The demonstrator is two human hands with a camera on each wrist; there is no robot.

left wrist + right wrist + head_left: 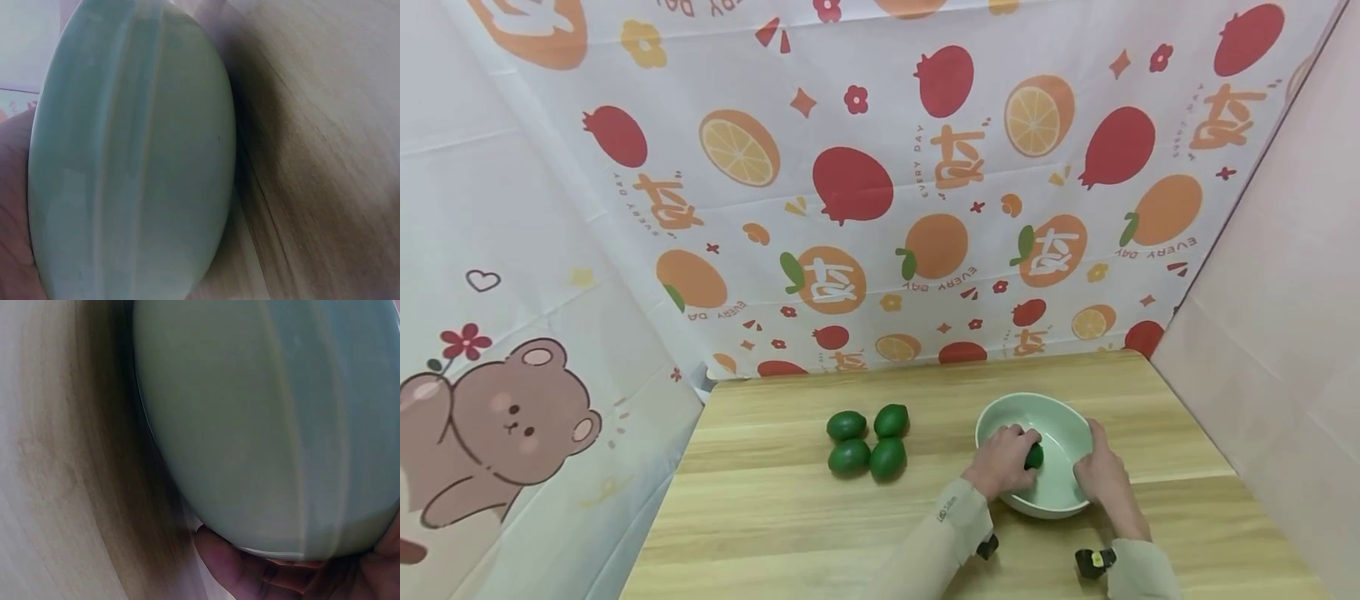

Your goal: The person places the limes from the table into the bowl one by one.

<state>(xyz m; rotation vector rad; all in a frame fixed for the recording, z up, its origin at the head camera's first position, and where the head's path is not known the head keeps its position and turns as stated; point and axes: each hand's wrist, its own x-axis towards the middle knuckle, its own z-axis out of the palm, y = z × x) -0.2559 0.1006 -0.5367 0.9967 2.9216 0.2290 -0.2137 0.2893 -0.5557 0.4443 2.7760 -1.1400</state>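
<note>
A pale green bowl (1063,433) sits on the right part of the table, and its outer wall fills much of both wrist views. My left hand (1006,460) reaches over the near left rim, its fingers curled round a dark green lime (1034,456) inside the bowl. Most of that lime is hidden by the hand. On the bowl's right side, my right hand (1103,471) grips the rim, thumb inside; in the right wrist view its fingers (219,553) lie against the outer wall. Left of the bowl, several more limes (887,458) stand grouped close together.
The wooden table (760,533) ends at the back against a fruit-print cloth (880,275). A cloth with a bear print (520,417) hangs at the left, and a plain pale wall (1270,350) borders the right. Black wrist cameras (1093,562) sit close to the tabletop.
</note>
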